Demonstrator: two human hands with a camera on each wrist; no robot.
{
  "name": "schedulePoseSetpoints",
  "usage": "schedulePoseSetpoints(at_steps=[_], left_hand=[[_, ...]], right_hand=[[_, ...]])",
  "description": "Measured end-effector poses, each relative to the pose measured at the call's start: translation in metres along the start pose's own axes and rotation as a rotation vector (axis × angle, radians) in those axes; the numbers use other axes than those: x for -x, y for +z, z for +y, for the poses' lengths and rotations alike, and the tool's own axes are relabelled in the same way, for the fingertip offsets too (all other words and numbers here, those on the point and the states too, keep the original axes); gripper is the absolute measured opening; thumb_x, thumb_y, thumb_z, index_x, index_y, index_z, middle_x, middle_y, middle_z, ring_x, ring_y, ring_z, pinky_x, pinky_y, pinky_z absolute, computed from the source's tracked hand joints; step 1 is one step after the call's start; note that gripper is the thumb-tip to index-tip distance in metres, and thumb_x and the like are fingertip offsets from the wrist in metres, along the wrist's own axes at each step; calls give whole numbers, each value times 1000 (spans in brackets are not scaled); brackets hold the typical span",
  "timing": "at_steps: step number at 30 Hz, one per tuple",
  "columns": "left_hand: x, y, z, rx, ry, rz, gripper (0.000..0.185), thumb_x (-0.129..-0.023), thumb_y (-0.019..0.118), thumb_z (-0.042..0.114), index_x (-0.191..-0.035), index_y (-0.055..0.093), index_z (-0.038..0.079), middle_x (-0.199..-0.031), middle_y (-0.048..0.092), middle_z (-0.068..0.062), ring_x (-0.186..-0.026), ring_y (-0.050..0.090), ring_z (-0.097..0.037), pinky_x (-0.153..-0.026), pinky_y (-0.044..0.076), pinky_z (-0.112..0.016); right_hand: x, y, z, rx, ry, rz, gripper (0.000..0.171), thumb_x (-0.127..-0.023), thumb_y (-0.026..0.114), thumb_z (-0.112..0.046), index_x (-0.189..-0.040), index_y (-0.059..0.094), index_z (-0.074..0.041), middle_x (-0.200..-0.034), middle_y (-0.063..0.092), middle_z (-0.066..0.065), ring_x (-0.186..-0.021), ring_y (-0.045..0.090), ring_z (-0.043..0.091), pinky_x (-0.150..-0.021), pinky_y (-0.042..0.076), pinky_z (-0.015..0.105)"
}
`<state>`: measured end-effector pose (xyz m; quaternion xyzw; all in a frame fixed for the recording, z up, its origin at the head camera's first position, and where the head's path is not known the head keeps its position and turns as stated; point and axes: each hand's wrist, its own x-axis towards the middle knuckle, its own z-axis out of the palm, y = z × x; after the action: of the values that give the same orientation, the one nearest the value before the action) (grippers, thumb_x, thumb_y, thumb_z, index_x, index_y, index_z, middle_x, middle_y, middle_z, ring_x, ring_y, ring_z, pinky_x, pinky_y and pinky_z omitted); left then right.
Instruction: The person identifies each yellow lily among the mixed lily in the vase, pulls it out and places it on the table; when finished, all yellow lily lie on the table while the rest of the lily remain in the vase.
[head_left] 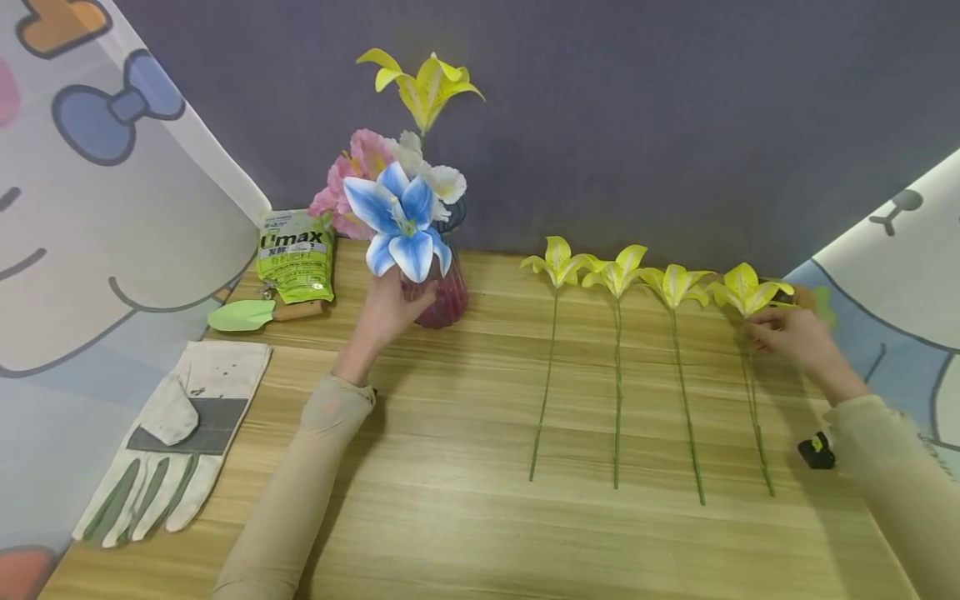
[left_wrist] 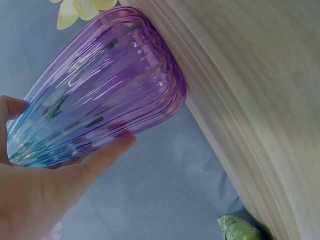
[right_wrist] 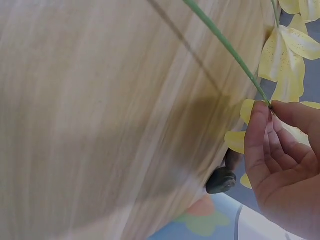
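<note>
My left hand (head_left: 386, 310) grips a ribbed glass vase (head_left: 448, 302), purple at its base and blue toward the neck; in the left wrist view, thumb and fingers lie around the vase (left_wrist: 115, 75). Artificial flowers stand in it: a blue-and-white lily (head_left: 405, 221), pink blooms (head_left: 367, 156), white blooms (head_left: 447, 183) and a tall yellow lily (head_left: 427, 90). On the right, my right hand (head_left: 797, 340) pinches the green stem (right_wrist: 225, 44) of the rightmost yellow lily (head_left: 745, 290) just under its bloom. Three more yellow lilies (head_left: 617, 271) lie side by side to its left.
Left of the vase are a green fertilizer bag (head_left: 296, 258), a trowel (head_left: 243, 316) with a wooden handle and a grey-white work glove (head_left: 187, 417). A small black object (head_left: 816, 451) lies near the right edge. A dark wall (head_left: 637, 125) rises behind the wooden table (head_left: 465, 467).
</note>
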<state>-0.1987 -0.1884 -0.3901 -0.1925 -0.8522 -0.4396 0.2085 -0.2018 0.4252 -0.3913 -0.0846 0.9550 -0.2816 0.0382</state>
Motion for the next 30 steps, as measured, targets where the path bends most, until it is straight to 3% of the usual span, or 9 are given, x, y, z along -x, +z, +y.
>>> schedulePoseSetpoints(at_steps=[8,12,16,19,21,24,27,28,30], left_hand=[[-1,1,1,16,14,1,46,-90,73,-2,-131,54,-8,-88,54,-11,-73,52,-22,-66,44,-37],[-1,1,1,9,13,0,42,-89,74,-2,-126,55,-8,-84,54,-10,-71,52,-21,-65,44,-37],[0,1,0,12,0,-5,40,-90,73,-2,-125,56,-7,-81,54,-9,-70,53,-21,-64,45,-36],[0,1,0,10,-22,-11,37,-90,73,0,-122,57,-7,-81,55,-10,-71,54,-23,-65,46,-37],[1,1,1,9,-36,-15,35,-90,73,1,-120,57,-6,-83,55,-11,-73,55,-24,-67,46,-38],[2,1,3,4,-46,-15,30,-91,73,1,-114,56,-4,-82,55,-11,-74,55,-25,-68,46,-38],[2,1,4,-14,-50,-15,28,-92,73,1,-113,56,-4,-81,55,-10,-74,56,-25,-67,46,-37],[2,0,4,-18,-52,-17,26,-92,73,1,-111,56,-3,-80,55,-10,-73,56,-25,-66,46,-37],[2,0,4,-27,-57,-21,24,-93,73,2,-110,56,-3,-79,56,-9,-71,56,-24,-65,46,-36]], right_hand=[[2,1,2,-6,5,13,36,-108,59,-12,-119,64,22,-82,75,20,-62,67,1,-59,50,13],[5,-3,0,38,11,13,41,-111,56,-17,-124,63,21,-88,75,25,-64,70,10,-61,48,14],[8,-10,-10,177,-16,62,39,-109,57,-16,-121,64,21,-112,65,36,-76,71,42,-65,57,45],[9,-16,-32,242,-44,134,37,-107,58,-14,-118,65,20,-120,60,43,-86,65,59,-69,51,68],[8,-17,-57,231,-61,183,35,-107,57,-15,-119,65,18,-111,67,39,-84,67,55,-64,54,56],[2,-12,-96,145,-120,254,33,-109,59,-17,-123,68,11,-107,71,35,-79,73,21,-61,52,31],[-9,-1,-139,-23,-176,275,33,-110,61,-22,-128,70,4,-111,75,25,-78,64,-10,-57,46,13],[-13,3,-153,-95,-192,258,34,-111,61,-24,-132,69,2,-114,76,19,-79,61,-16,-59,48,13],[-25,11,-181,-253,-218,219,36,-111,61,-26,-135,69,-1,-117,77,8,-87,67,-9,-64,54,15]])
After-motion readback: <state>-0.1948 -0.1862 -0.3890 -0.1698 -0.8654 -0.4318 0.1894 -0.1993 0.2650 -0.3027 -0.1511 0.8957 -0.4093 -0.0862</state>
